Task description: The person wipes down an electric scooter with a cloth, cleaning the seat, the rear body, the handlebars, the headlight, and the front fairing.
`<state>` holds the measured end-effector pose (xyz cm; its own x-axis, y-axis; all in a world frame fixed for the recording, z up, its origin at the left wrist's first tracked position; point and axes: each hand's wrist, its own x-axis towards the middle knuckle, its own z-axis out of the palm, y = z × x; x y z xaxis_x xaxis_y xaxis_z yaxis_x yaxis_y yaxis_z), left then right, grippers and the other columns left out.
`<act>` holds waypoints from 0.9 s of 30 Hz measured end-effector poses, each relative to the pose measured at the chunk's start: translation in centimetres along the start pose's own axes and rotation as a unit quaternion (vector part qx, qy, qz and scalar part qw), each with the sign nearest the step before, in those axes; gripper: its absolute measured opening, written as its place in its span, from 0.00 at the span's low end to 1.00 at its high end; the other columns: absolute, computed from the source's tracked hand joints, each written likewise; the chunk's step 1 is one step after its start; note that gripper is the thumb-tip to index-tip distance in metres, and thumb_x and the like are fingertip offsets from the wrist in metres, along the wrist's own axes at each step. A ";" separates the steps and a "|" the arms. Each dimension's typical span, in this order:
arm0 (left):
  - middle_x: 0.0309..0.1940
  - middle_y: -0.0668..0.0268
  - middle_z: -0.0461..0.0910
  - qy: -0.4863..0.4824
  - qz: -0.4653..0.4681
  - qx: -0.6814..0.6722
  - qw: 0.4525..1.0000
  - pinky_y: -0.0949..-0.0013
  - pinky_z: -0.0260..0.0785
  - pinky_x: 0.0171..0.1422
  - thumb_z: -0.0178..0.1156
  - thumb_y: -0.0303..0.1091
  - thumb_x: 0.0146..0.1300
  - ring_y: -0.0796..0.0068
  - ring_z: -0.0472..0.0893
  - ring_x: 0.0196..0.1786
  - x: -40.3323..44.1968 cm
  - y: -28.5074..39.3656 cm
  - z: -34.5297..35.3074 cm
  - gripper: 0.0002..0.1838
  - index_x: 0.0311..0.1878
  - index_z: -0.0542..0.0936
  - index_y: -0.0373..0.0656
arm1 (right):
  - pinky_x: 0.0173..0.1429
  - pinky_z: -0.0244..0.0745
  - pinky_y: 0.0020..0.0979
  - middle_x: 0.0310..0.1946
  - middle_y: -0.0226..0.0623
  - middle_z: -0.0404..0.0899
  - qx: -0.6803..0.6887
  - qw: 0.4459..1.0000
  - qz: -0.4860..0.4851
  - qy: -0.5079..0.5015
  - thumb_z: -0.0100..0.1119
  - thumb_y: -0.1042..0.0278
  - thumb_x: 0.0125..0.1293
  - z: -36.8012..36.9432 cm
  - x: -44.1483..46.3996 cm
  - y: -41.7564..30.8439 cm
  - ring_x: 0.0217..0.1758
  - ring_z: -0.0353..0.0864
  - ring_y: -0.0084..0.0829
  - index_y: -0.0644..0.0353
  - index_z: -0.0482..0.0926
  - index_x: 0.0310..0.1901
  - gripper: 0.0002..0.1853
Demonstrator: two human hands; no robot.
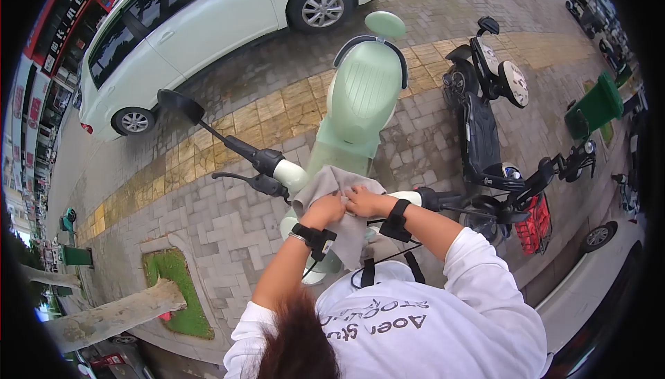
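A grey-beige cloth [352, 235] is draped over the middle of the handlebar of a pale green scooter [360, 95]. My left hand [327, 210] is closed on the cloth, its fingertips partly hidden in the folds. Close beside it, my right hand [366, 202] grips the same cloth with bent fingers. Black straps with small devices sit on both wrists. To the left of my hands are the scooter's black grip and brake lever [260, 184], with a mirror [181, 107] beyond. The right grip [436, 199] extends past my right wrist.
A white car [228, 22] is parked beyond the scooter. At right stand a black electric scooter [483, 133], a red basket [533, 225] and a green bin [601, 105]. A tree trunk [118, 315] rises from a grass patch at lower left. Brick paving [222, 240] surrounds the scooter.
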<state>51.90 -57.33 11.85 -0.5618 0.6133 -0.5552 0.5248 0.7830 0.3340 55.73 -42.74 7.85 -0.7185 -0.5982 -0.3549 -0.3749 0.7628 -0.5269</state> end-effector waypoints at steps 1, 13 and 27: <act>0.50 0.46 0.70 -0.023 -0.017 0.012 1.000 0.60 0.62 0.56 0.42 0.42 0.58 0.54 0.71 0.52 1.0 -0.1 -0.4 0.29 0.58 0.60 0.32 | 0.60 0.53 0.50 0.58 0.53 0.57 0.040 0.999 0.032 0.018 0.37 0.57 0.60 -0.1 0.6 0.5 0.57 0.57 0.55 0.63 0.69 0.50 0.22; 0.40 0.48 0.75 -0.094 0.064 -0.002 0.993 0.57 0.62 0.52 0.39 0.43 0.58 0.50 0.73 0.45 -5.0 2.1 -2.3 0.21 0.44 0.75 0.39 | 0.56 0.56 0.47 0.45 0.52 0.72 0.152 0.988 -0.010 0.008 0.33 0.59 0.62 -0.3 -3.5 -4.0 0.53 0.64 0.52 0.62 0.75 0.42 0.21; 0.40 0.48 0.75 -0.076 0.071 -0.030 0.994 0.60 0.66 0.46 0.53 0.51 0.49 0.52 0.75 0.41 -4.4 2.8 -1.5 0.25 0.37 0.77 0.34 | 0.49 0.64 0.40 0.38 0.53 0.76 0.213 0.974 0.073 -0.002 0.34 0.53 0.62 -2.8 -3.5 -2.8 0.41 0.73 0.50 0.63 0.76 0.40 0.24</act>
<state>54.92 -57.71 16.38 -0.3800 0.6984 -0.6065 0.5501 0.6977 0.4588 57.64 -42.14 12.75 -0.7437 -0.4918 -0.4529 0.0092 0.6698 -0.7425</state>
